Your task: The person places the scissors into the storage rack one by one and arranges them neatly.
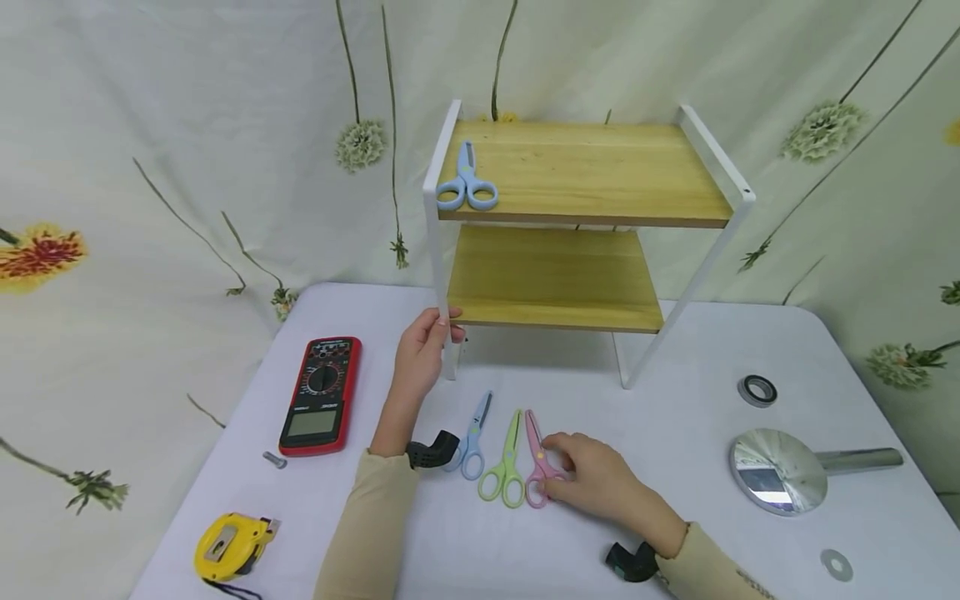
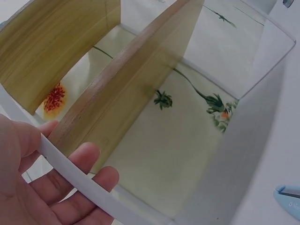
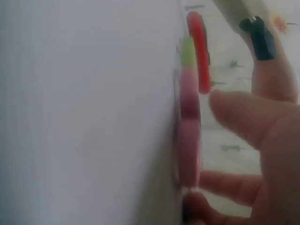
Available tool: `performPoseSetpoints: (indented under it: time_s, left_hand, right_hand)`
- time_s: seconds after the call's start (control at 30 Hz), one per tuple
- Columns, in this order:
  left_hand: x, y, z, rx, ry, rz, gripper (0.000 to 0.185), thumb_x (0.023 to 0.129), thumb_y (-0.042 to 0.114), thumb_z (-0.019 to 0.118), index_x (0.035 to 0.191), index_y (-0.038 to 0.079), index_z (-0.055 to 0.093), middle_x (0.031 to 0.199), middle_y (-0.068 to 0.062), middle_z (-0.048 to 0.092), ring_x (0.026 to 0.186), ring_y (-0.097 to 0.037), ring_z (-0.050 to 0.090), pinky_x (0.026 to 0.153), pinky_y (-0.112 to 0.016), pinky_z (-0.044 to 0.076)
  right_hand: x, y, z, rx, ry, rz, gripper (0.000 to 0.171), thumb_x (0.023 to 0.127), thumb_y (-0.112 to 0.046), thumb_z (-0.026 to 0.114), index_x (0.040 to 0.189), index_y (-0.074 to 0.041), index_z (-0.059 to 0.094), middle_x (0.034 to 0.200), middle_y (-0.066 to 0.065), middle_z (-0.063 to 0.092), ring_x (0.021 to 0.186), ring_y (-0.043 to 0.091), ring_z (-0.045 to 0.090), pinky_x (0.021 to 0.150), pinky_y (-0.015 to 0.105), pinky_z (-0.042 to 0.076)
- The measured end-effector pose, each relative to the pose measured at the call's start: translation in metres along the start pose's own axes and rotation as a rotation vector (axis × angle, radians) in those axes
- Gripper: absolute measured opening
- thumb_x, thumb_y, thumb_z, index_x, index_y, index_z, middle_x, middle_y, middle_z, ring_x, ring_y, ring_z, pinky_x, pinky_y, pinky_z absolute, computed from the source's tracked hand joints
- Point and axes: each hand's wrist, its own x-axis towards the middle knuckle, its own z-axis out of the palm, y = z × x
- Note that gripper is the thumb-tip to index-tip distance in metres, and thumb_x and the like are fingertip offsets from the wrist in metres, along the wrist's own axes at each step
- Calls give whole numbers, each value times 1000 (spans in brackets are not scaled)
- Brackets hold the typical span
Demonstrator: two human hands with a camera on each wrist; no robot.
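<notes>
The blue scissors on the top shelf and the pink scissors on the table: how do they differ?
The blue scissors lie alone on the rack's upper wooden shelf, untouched; the pink scissors lie on the white table beside a green pair. The right hand touches the pink scissors' handles, while no hand is near the blue ones. Both look alike in shape, closed, blades pointing away from the person.

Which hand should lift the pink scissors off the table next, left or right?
Right, most likely. The right hand already has its fingers on the pink scissors at the handle end, while the left hand is holding the white front leg of the shelf rack, apart from the scissors.
</notes>
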Motion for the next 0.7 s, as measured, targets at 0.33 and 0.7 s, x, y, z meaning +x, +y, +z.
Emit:
performPoseSetpoints:
  time_s: [0.33,0.7]
  left_hand:
    - [-1,1,1,-16,7,17,28,109,13,44,121,-1,65,98,-26,70,93,-15,64,99,-42,46]
    - [-2,1,1,-16,14,12,28,108,13,44,120,0,65,97,-25,70,94,-15,63,92,-36,42]
  right_hand:
    - [-3,-9,13,-221,117,58,51,73,-30,80,120,-13,68,77,-1,59,63,9,43,52,26,33]
    - [-1,-1,5,-160,72,111,62,70,-22,79,128,-7,64,78,-1,60,66,11,46,56,28,36]
